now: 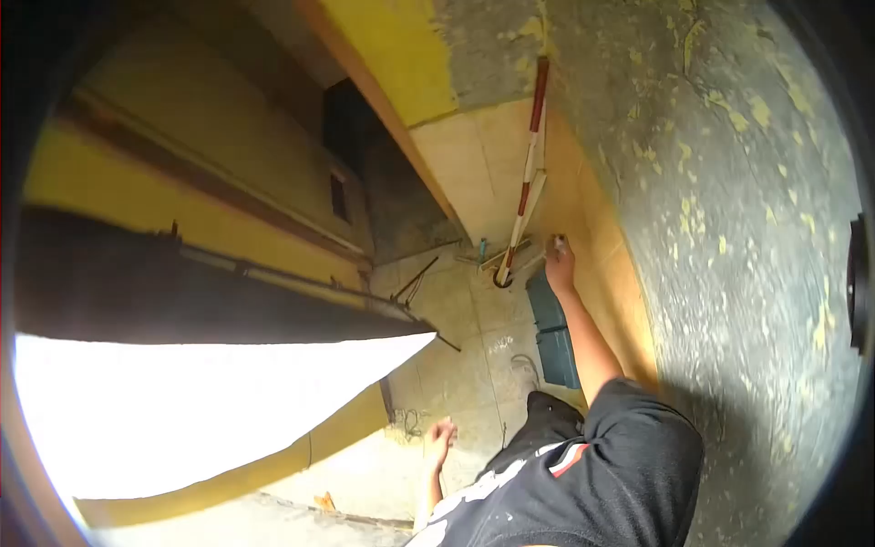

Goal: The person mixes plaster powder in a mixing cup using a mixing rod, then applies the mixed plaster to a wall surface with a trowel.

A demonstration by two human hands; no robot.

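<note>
Nearest the camera is a dark grey cloth T-shirt (pixel 643 447), and its chest has big white lettering plus a red and white patch, but it's too slanted and cut off for me to read, sorry. Pale scrawl (pixel 500 345) on the beige tiled floor (pixel 451 369) looks like writing too, just too small to make out. OK, hands: the right hand (pixel 560 262) is reached out by the orange-tan lower wall (pixel 592 237), fingers curled in and pinching a small whitish object (pixel 560 242) at the tips, can't tell what it is. Just beside that hand there's a long red-and-white striped pole (pixel 527 178) leaning at a slant, and a dark blue-green plastic case (pixel 552 333) sits on the floor next to the forearm. The left hand (pixel 440 442) is lower down, loosely open with the fingers a bit bent, nearest to a tangle of thin dark wire (pixel 406 422)
</note>
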